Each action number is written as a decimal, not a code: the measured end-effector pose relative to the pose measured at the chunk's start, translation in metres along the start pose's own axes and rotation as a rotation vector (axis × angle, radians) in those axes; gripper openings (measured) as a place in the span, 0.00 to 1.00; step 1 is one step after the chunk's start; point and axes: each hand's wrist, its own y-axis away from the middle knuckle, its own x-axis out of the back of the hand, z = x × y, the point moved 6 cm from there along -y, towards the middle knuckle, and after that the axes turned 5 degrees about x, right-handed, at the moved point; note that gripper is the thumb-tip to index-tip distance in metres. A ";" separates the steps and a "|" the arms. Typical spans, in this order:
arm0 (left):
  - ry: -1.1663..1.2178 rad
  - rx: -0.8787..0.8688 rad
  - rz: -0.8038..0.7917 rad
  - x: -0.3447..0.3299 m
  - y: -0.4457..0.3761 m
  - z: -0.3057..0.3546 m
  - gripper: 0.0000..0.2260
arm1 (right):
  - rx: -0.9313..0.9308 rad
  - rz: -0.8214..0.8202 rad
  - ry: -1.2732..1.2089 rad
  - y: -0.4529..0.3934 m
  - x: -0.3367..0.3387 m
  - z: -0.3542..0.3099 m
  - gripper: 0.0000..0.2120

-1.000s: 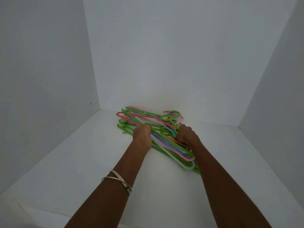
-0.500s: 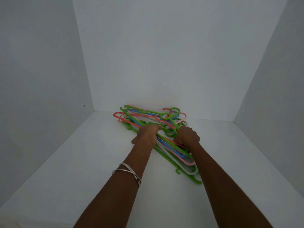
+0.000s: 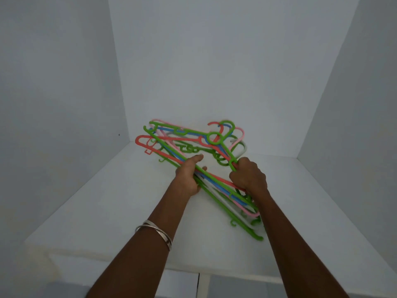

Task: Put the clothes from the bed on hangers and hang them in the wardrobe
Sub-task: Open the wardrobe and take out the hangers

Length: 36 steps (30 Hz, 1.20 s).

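A tangled bundle of green, red, blue, pink and white plastic hangers (image 3: 194, 151), tilted up off the white wardrobe shelf (image 3: 120, 201).

— Where's the bundle of hangers (image 3: 194, 148)?
— Toward the back of the shelf (image 3: 111, 203), near the rear wall (image 3: 214, 61).
— And the hands?
— Left hand (image 3: 189, 175) on its left side, right hand (image 3: 249, 177) on its right, side walls beyond each.

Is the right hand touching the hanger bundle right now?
Touching. Head view: the right hand is closed around the hanger bundle, a green bar emerging from its fist.
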 end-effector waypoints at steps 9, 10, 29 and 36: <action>0.305 -0.298 0.091 0.014 0.142 -0.028 0.13 | 0.070 -0.224 -0.691 0.118 0.027 -0.001 0.19; 0.287 -0.327 0.111 0.017 0.160 -0.032 0.13 | 0.079 -0.296 -0.798 0.135 0.027 -0.001 0.19; -0.192 -0.764 0.370 0.197 0.488 -0.120 0.06 | 0.315 -0.869 -1.424 0.471 0.004 -0.107 0.31; -0.323 -0.960 0.399 0.287 0.642 -0.161 0.09 | 0.558 -0.797 -1.555 0.627 0.014 -0.179 0.16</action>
